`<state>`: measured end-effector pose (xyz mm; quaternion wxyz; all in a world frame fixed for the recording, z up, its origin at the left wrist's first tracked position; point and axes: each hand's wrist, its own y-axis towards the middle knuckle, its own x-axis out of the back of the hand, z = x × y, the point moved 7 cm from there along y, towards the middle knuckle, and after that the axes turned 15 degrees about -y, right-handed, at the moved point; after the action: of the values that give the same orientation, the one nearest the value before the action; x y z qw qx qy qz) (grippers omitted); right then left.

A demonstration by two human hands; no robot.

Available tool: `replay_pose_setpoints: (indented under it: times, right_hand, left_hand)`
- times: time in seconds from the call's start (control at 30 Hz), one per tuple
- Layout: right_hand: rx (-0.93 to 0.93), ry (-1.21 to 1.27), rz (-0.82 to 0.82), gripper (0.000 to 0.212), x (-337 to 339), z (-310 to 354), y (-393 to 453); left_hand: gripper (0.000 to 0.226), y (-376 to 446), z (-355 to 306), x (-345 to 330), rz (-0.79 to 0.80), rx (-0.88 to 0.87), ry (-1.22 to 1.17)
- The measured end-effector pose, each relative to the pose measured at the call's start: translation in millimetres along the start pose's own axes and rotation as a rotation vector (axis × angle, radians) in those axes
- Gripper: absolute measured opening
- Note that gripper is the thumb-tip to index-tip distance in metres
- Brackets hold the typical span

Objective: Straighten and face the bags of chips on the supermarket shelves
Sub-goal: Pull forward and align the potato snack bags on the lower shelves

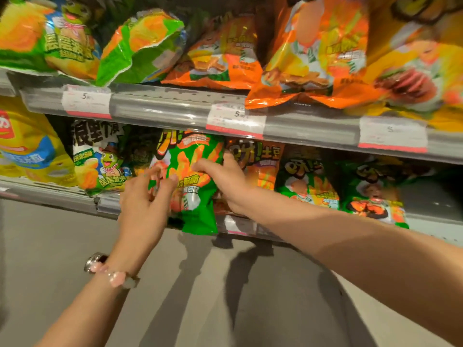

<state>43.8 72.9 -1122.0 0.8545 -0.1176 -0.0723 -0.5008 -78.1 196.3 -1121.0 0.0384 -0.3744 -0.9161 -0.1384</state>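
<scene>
Green bag (overhanging its shelf) is gripped by right hand, left hand half-curled beside it: push it back upright, label forward.

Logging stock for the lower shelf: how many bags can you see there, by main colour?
Yellow bag: 1
White frog bag: 1
Green bags: 3
Orange bag: 1
Total: 6. A dark bag behind the left hand is too hidden to count.
</scene>
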Motion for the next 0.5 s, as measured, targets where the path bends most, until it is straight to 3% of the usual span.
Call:
replay_pose_setpoints:
  times: [0.13, 0.27, 0.4, 0.5]
  right_hand:
    - [-0.083, 0.023, 0.043, 0.05, 38, -15, -11]
    - [-0.079, 0.141, 0.118, 0.049, 77, -30, -29]
    - [-0.106, 0.179, 0.125, 0.043, 131, -55, -51]
    - [-0.126, 0.22, 0.088, 0.04, 176, -70, -67]
  left_hand:
    - [0.094, 17, 5, -17, 0.039, 0.246, -0.166]
    - [0.085, 4, 4, -68, 0.33, 0.5, -0.516]
    - [0.046, -27, -20, -124, 0.499, 0.512, -0.611]
    - [0.05, -49, -36, -162, 0.566, 0.528, -0.617]
